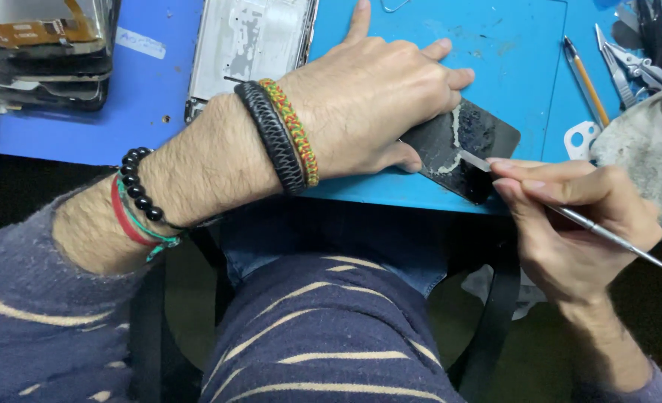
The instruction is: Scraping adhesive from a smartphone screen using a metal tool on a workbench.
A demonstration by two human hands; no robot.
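Left hand (368, 104) flat, pinning flat black rectangular glass panel (461, 149) at blue desk (510, 45) edge; long axis runs from it toward right hand (570, 216), which pinches thin metal scraper (607, 235), blade on panel.

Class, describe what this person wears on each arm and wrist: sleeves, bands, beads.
The left hand is bare; at its wrist sit a black braided band and a woven band of red, yellow and green. Further up the forearm are black beads with red and green cords. The sleeve is dark blue knit with cream stripes. The right hand wears nothing.
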